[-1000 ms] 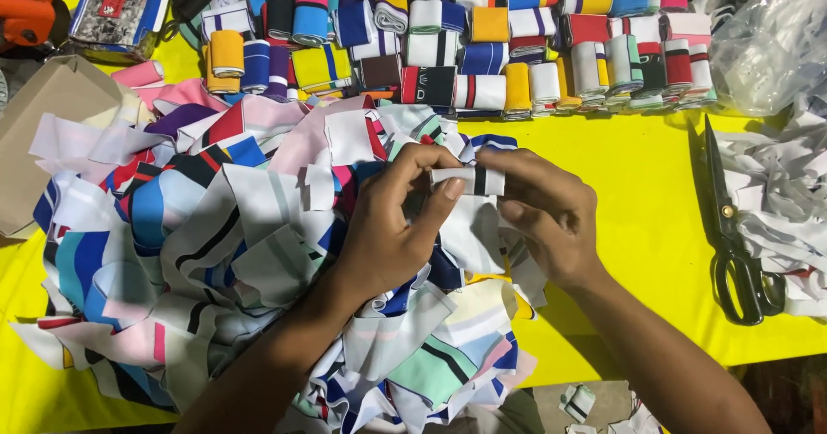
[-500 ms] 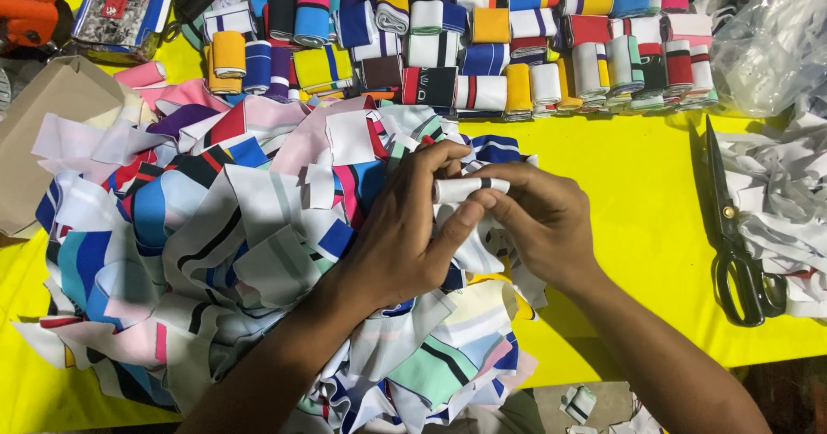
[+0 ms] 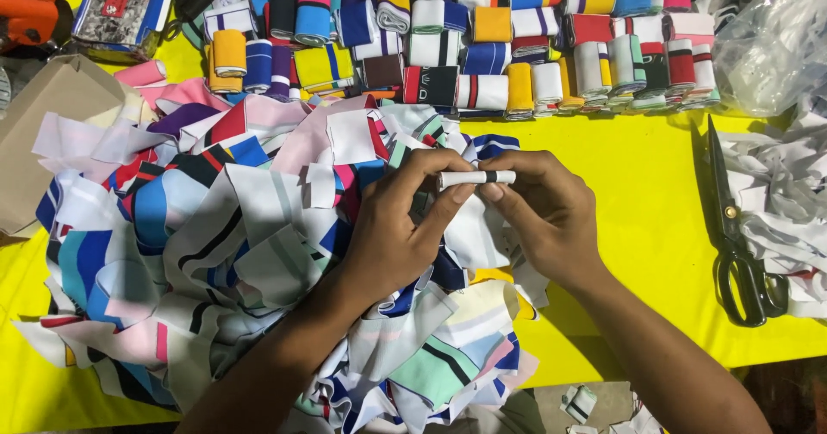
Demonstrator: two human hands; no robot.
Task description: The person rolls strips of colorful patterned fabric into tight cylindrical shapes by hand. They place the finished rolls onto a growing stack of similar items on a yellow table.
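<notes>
Two hands meeting over centre of yellow table point(image 3: 637, 219). Left hand point(image 3: 396, 236) and right hand point(image 3: 543, 219) each pinching one end of small white roll point(image 3: 475, 177) with dark band, held level just above heap of striped scraps point(image 3: 224, 253). Rows of finished rolls point(image 3: 482, 46) along far edge. Scissors point(image 3: 732, 227) lying at right, well apart, beside white offcuts point(image 3: 775, 193).

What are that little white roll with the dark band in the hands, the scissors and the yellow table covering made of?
The small white roll with a dark band, pinched by the left hand and right hand, looks like soft matte knit fabric. The black scissors seem metal-bladed, with smooth dark handles, possibly plastic. The yellow table covering looks like smooth sheet, cloth or plastic; unclear.
</notes>
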